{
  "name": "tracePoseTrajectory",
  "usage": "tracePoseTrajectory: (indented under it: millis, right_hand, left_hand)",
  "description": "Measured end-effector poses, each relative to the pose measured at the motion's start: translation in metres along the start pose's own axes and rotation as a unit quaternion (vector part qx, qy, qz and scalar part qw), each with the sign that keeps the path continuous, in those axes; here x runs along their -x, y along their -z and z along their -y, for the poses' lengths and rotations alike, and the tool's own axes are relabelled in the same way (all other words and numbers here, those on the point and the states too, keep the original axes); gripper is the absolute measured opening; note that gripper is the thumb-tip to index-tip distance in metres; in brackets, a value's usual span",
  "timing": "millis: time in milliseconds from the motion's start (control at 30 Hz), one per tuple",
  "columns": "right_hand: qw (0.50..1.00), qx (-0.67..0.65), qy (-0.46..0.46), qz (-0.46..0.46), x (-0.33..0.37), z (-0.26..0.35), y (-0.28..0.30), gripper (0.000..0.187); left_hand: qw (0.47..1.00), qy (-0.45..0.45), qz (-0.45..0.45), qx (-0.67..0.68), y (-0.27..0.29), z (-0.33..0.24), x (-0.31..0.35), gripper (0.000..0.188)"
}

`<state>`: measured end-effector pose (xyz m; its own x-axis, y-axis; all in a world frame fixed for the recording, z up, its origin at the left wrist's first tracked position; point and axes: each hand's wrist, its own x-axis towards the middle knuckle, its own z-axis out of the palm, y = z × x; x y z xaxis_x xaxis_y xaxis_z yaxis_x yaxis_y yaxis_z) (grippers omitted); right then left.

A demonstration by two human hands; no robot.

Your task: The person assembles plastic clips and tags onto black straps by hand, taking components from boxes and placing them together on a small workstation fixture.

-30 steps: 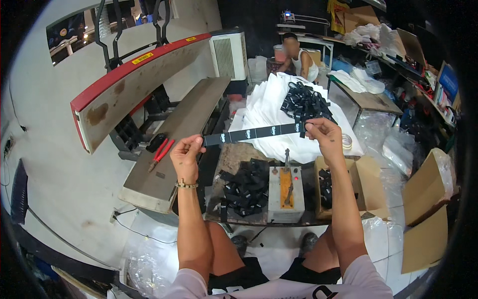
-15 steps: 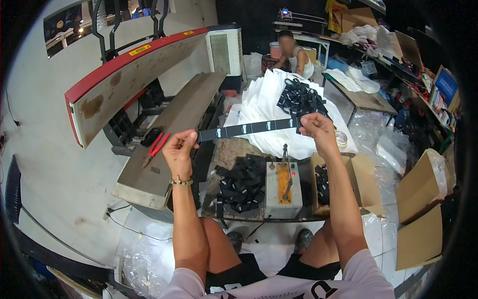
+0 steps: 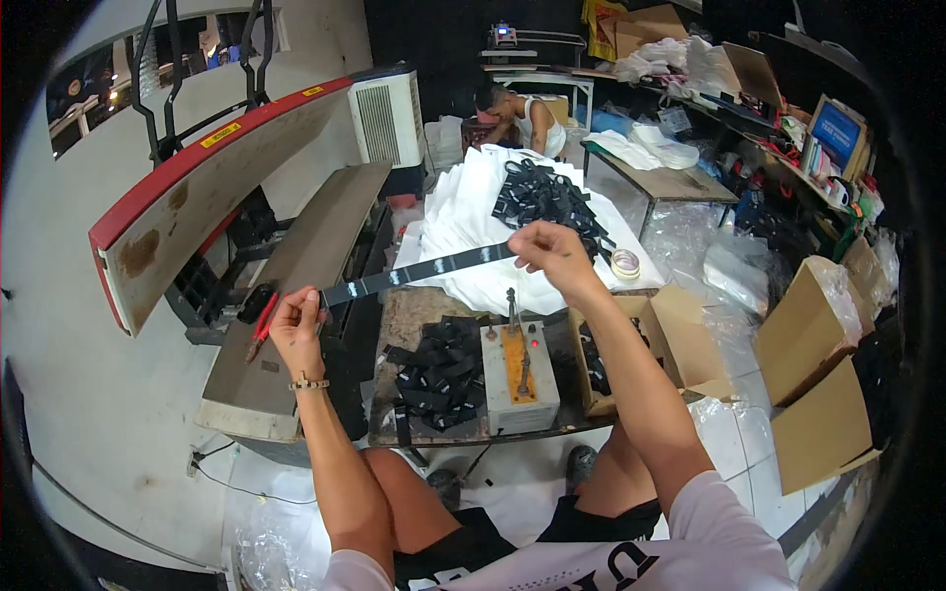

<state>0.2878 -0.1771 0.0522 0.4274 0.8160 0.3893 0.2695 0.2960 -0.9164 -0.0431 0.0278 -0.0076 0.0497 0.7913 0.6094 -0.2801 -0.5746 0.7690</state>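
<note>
A black strip of printed labels is stretched taut between my two hands, sloping up toward the right. My left hand pinches its lower end. The other end is pinched in my right hand. Beneath the strip stands a small grey box-shaped machine with a metal lever and a red light. To the left of that machine lies a heap of cut black labels. A tangled pile of black strips rests farther back on stacked white fabric.
A large red-topped heat press gapes at the left, with red-handled pliers on its bed. An open cardboard box holds black pieces at right. A tape roll sits on the fabric. Another person crouches at the back.
My view has turned a little to the right. The strip now tilts more, with its right end higher, and both hands still grip it.
</note>
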Motion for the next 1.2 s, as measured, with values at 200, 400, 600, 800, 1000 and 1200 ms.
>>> tracePoseTrajectory:
  millis: [200, 400, 600, 800, 1000, 1200]
  right_hand:
    - [0.972, 0.153, 0.101, 0.147, 0.001, 0.012, -0.062, 0.014]
    - [0.978, 0.138, 0.104, 0.120, 0.008, 0.021, -0.057, 0.009]
    - [0.993, 0.055, 0.045, 0.093, 0.028, 0.008, -0.013, 0.008]
    - [0.997, 0.003, 0.002, 0.071, 0.052, -0.016, 0.014, 0.009]
    - [0.999, -0.018, -0.007, 0.026, 0.061, -0.028, 0.008, 0.014]
    - [0.993, 0.028, 0.113, -0.004, 0.113, 0.009, 0.002, 0.012]
  left_hand:
    - [0.982, 0.042, 0.181, 0.011, -0.078, -0.017, 0.034, 0.031]
    - [0.922, 0.193, 0.309, 0.128, -0.116, -0.019, 0.061, 0.023]
    - [0.914, 0.232, 0.313, 0.112, -0.146, -0.034, 0.072, 0.018]
    - [0.900, 0.248, 0.338, 0.116, -0.178, -0.037, 0.081, 0.020]
    - [0.902, 0.217, 0.355, 0.113, -0.175, -0.024, 0.085, 0.019]
    - [0.786, 0.269, 0.557, 0.028, -0.129, -0.082, 0.057, 0.027]
